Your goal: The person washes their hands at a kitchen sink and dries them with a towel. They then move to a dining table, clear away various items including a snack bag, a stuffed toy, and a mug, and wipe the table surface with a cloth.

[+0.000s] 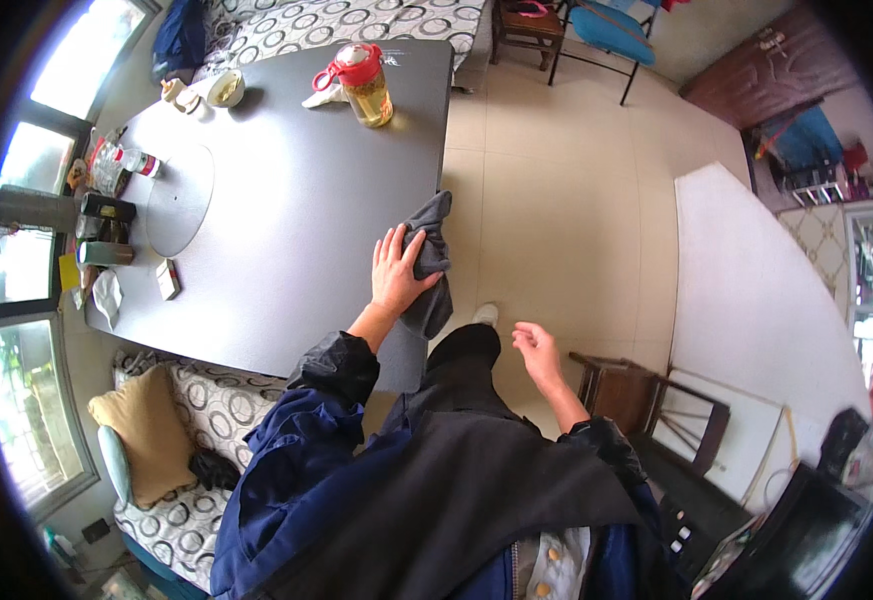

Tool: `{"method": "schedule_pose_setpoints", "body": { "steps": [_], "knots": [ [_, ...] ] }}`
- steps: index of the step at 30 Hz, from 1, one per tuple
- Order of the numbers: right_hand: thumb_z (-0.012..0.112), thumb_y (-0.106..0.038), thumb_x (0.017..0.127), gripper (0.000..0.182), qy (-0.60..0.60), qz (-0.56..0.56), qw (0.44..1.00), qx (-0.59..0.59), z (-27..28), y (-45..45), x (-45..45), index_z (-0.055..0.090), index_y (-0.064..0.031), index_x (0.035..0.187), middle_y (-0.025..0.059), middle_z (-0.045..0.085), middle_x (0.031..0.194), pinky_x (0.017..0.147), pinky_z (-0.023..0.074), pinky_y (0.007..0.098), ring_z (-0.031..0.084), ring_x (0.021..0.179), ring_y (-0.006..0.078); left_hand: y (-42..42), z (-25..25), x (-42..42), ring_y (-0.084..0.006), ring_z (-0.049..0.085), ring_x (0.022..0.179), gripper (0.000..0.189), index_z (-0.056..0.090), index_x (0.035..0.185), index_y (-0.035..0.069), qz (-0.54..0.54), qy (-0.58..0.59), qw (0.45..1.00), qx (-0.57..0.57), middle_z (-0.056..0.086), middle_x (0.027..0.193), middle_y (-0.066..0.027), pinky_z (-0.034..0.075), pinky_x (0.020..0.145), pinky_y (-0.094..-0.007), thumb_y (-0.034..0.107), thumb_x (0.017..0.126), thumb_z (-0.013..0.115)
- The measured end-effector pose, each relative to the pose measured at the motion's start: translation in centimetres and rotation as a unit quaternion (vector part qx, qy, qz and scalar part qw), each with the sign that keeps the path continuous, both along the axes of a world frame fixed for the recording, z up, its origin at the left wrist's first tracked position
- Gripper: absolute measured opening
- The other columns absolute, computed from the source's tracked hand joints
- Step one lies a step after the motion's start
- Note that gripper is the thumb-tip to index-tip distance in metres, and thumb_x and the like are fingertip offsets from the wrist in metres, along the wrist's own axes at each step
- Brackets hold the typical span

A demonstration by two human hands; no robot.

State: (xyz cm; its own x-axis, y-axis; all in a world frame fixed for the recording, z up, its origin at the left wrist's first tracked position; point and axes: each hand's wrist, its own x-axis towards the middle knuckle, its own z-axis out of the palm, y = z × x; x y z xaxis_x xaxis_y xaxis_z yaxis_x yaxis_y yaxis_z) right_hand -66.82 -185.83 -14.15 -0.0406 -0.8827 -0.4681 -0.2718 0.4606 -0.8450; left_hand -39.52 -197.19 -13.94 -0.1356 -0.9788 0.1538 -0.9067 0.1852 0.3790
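My left hand (pixel 397 279) rests on a bunched dark grey cloth (pixel 430 259), with the thumb and fingertips pressing into it. The cloth lies along the right edge of a dark grey table (pixel 286 247), and part of it hangs at that edge. Away from the table, my right hand (pixel 540 351) hovers over the floor with loosely bent fingers and nothing in it. A clear cup with a red lid (pixel 363 86), part filled with yellowish liquid, stands near the table's far right corner beside a crumpled white tissue (pixel 325 96).
A bowl (pixel 226 88), a plastic bottle (pixel 138 162), a small box (pixel 168 279) and several canisters (pixel 106 253) stand along the window side. Patterned sofas (pixel 226 409) flank the table at both ends. A wooden chair (pixel 620 394) stands behind my right hand; a blue folding chair (pixel 610 36) is farther off.
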Motion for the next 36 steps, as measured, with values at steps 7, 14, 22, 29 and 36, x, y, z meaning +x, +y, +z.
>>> {"method": "schedule_pose_setpoints", "body": {
  "steps": [7, 14, 22, 29, 36],
  "knots": [
    [0.054, -0.008, 0.087, 0.022, 0.049, 0.166, 0.985, -0.012, -1.2, -7.3, -5.3, 0.059, 0.0026, 0.105, 0.0118, 0.065, 0.093, 0.074, 0.0494, 0.0297, 0.062, 0.082, 0.0171, -5.9, -0.1, -1.7, -0.0321, 0.04, 0.119, 0.066, 0.052, 0.121, 0.016, 0.068, 0.017, 0.996, -0.045, 0.044, 0.128, -0.0135, 0.032, 0.099, -0.0452, 0.036, 0.063, 0.075],
    [0.058, -0.023, 0.088, 0.04, -0.028, 0.131, 0.99, 0.042, 1.8, -19.6, -7.7, 0.05, -0.0002, 0.12, 0.009, 0.062, 0.102, 0.077, 0.0486, 0.0295, 0.059, 0.086, 0.0147, -12.9, 3.4, -6.0, -0.032, 0.056, 0.087, 0.05, 0.059, 0.104, 0.006, 0.227, 0.218, 0.949, 0.007, 0.058, 0.093, -0.0139, 0.047, 0.077, -0.0373, 0.029, 0.062, 0.074],
    [0.061, -0.05, 0.081, 0.059, -0.474, -0.035, 0.846, 0.24, 7.1, -34.6, -5.2, 0.049, -0.0077, 0.121, 0.0052, 0.057, 0.11, 0.087, 0.0469, 0.0326, 0.056, 0.098, 0.0175, -19.6, 8.2, -20.9, -0.0242, 0.055, 0.103, 0.055, 0.049, 0.121, 0.003, 0.174, 0.508, 0.843, 0.033, 0.056, 0.11, -0.015, 0.042, 0.09, -0.0334, 0.022, 0.073, 0.068],
    [0.066, -0.03, 0.081, 0.041, -0.383, 0.071, 0.901, 0.19, 9.5, -49.0, -6.8, 0.055, -0.0056, 0.112, 0.0046, 0.06, 0.102, 0.08, 0.0494, 0.0307, 0.059, 0.09, 0.0158, -30.8, 7.3, -21.5, -0.0366, 0.027, 0.13, 0.08, 0.028, 0.138, 0.008, 0.111, 0.409, 0.904, 0.053, 0.035, 0.137, -0.0196, 0.02, 0.105, -0.0502, 0.046, 0.076, 0.062],
    [0.065, -0.012, 0.081, 0.026, -0.336, 0.185, 0.898, 0.217, 8.5, -60.0, -1.6, 0.058, -0.0054, 0.106, 0.0051, 0.062, 0.097, 0.077, 0.0513, 0.0309, 0.061, 0.085, 0.0163, -35.6, 6.7, -18.4, -0.0309, 0.036, 0.127, 0.087, 0.023, 0.14, 0.006, 0.318, 0.461, 0.828, -0.021, 0.034, 0.138, -0.0203, 0.03, 0.104, -0.0394, 0.036, 0.075, 0.071]
  ]
}}
